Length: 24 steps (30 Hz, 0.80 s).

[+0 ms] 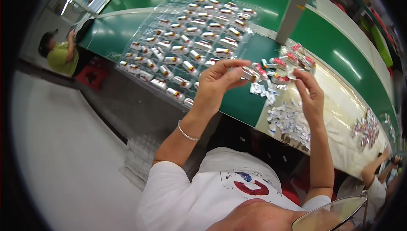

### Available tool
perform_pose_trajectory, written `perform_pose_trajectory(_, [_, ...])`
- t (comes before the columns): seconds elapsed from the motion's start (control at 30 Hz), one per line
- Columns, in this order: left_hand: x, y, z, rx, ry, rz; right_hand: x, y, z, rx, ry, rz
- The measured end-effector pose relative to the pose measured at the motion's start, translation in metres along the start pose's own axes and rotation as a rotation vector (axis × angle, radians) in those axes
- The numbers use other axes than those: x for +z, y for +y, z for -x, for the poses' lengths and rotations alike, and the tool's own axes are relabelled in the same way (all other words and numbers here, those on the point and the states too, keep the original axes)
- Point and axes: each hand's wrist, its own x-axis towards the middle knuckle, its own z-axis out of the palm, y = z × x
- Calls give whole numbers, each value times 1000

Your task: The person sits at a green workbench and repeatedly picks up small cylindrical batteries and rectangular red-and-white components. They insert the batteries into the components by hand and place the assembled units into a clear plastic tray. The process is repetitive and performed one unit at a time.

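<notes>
My left hand [218, 82] pinches a small silver-white piece with a gold and dark band [250, 75] between thumb and fingertips, above the green table. Across from it, my right hand [310, 93] is raised with thumb and forefinger bent toward each other; a small pale piece [291, 75] shows at the fingertips, its kind unclear. Left of my hands lies a clear plastic tray [142, 32] with rows of similar white pieces in its pockets. Loose red-and-white pieces [292, 57] lie beyond my right hand. Small white slips [288, 123] are scattered between my hands and nearer the edge.
A grey post [292, 12] rises behind the loose pieces. Pale sheeting [335, 116] covers the table at the right, with another heap of small pieces [366, 129]. One person [63, 55] in yellow-green is at the far left; another person's arm [375, 167] reaches in at the right.
</notes>
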Motion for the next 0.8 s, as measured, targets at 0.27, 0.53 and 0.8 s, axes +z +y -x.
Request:
perform_pose_trajectory(0.27, [-226,58,-44,293,531,-272,-20,47,-18,-82,-132,495])
perform_pose_trajectory(0.53, [-378,102,-88,392,704,-839,-14,34,-16,-46,-106,642])
perform_pose_trajectory(0.8, [-417,103,-125,146,595,-1259,-29,34,-11,80,-99,637])
